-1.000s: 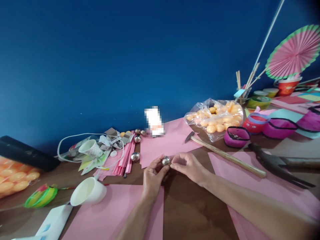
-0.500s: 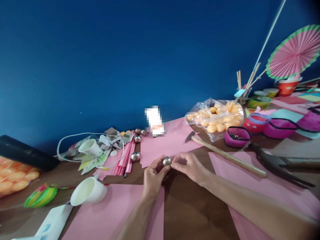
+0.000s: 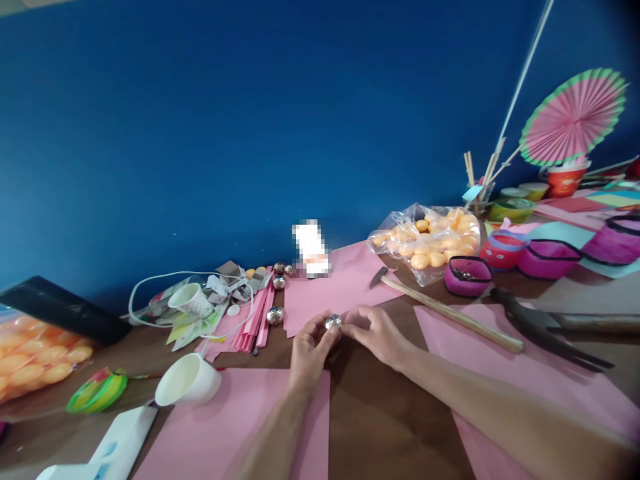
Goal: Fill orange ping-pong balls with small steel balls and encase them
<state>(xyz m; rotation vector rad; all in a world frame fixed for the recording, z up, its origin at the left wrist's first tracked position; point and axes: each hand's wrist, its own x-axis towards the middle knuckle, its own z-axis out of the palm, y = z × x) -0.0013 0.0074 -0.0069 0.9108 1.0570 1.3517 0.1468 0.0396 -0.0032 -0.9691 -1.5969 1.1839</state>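
Between finger and thumb, my left hand (image 3: 311, 347) grips a small shiny silver ball (image 3: 333, 322) with a bumpy, studded-looking surface. My right hand (image 3: 373, 332) is pinched closed at the ball's right side, its fingertips touching or almost touching it; anything held in that pinch is too small to make out. Several similar silver balls lie beyond to the left, the nearest silver ball (image 3: 275, 315) beside pink paper strips (image 3: 254, 323). A purple fabric basket (image 3: 469, 277) at the right holds small metallic pieces.
A thin-handled hammer (image 3: 450, 313) and a claw hammer (image 3: 545, 327) lie right. Behind them sits a clear bag of orange balls (image 3: 425, 243). Pink sheets (image 3: 240, 413) cover parts of the brown table. A white cup (image 3: 187, 381) lies tipped at left; a blue wall (image 3: 250, 133) rises behind.
The camera view has shifted slightly. Both hands stay at the silver ball in nearly the same pose, and the ball appears slightly turned or lower between the left fingers.
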